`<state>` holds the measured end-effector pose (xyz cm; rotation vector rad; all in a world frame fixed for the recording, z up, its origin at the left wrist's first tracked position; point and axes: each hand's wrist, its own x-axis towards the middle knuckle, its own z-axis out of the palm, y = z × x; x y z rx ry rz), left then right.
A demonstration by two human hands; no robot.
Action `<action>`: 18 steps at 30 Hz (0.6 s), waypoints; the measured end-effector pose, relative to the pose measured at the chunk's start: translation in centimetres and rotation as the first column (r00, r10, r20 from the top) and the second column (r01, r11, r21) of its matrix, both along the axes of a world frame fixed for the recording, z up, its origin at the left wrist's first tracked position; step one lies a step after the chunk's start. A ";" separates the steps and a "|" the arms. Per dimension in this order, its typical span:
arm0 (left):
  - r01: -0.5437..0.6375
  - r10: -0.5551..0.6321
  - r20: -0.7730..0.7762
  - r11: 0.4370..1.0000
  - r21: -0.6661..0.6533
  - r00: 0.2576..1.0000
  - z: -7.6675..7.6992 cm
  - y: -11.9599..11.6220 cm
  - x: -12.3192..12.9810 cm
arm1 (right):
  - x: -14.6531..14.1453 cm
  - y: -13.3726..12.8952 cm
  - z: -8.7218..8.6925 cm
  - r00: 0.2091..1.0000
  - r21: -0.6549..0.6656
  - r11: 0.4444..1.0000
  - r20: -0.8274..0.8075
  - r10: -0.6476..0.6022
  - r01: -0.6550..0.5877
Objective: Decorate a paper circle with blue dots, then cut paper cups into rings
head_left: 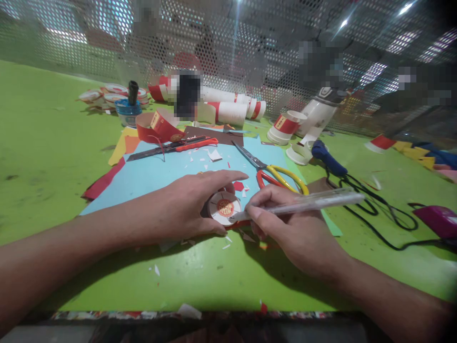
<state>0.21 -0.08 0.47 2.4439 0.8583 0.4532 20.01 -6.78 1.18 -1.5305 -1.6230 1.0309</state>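
My left hand (200, 200) is wrapped round the side of a small round white piece (218, 214) with a red-orange logo and dark lines on its face. In my right hand (274, 214) is a clear pen (314, 202), slanted, its tip at the lower right rim of the white piece. Scissors (274, 174) with yellow and orange handles lie open just beyond my right hand. Light blue paper (153, 178) spreads under the scissors and part of my left hand, with small white and red scraps on it.
A red-handled cutter (193, 144) and a red paper ring (157, 126) lie farther back. Paper cups (232, 112) lie stacked behind. At the right are a blue-handled tool (330, 159) with a black cord and a magenta object (437, 221). The green table's (214, 286) front edge is near.
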 end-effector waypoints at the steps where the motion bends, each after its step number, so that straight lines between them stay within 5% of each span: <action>1: 0.001 -0.001 0.004 1.000 0.003 1.000 0.0 0.0 0.0 | 0.0 0.0 0.0 1.000 -0.003 1.000 -0.009 -0.002 0.002; 18: 0.016 -0.016 0.002 1.000 0.023 1.000 0.0 0.0 0.0 | 0.2 0.0 -0.2 0.998 -0.022 1.000 0.053 0.015 -0.014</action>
